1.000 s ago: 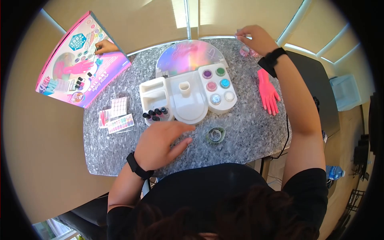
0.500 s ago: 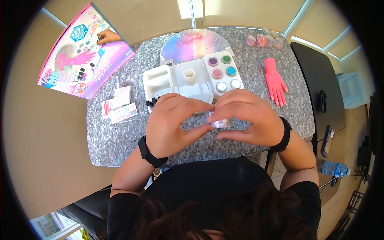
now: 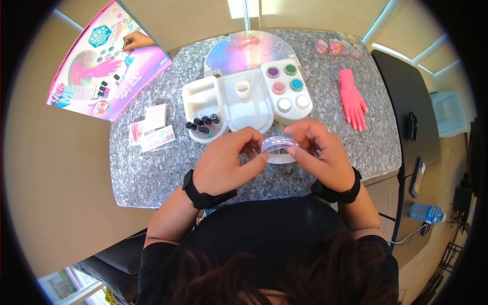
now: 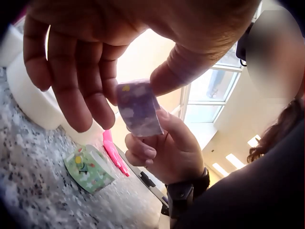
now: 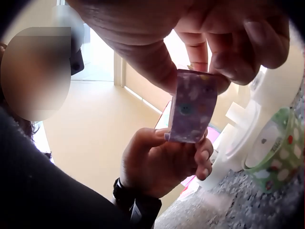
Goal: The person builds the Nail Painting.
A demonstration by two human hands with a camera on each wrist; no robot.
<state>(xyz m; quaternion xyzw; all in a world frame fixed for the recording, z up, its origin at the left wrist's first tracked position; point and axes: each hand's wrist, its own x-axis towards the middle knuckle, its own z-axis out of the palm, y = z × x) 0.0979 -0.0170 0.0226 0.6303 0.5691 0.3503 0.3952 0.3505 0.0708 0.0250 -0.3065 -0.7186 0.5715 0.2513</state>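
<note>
A roll of purple patterned tape (image 3: pixel 279 142) is held up between both hands over the front of the table. My left hand (image 3: pixel 221 162) pinches its left side between thumb and fingers. On the other side, my right hand (image 3: pixel 325 157) grips it with the thumb at the near edge. Pale clouds and small coloured figures show on the purple band in both wrist views. Below the hands, a green patterned roll (image 4: pixel 88 169) lies on the speckled table (image 4: pixel 38 191), just in front of the white plastic station (image 3: pixel 249 119).
The station carries several glitter pots (image 3: pixel 278 87) and black-capped polish bottles (image 3: pixel 203 124). A pink model hand (image 3: pixel 352 101) lies right, with more rolls (image 3: pixel 335 47) behind it. Sticker sheets (image 3: pixel 157 137) lie left, near a large printed box (image 3: pixel 107 66).
My right hand came back from the rolls at the far right with the purple roll. Both hands now hold it, tilted so its patterned band shows.
</note>
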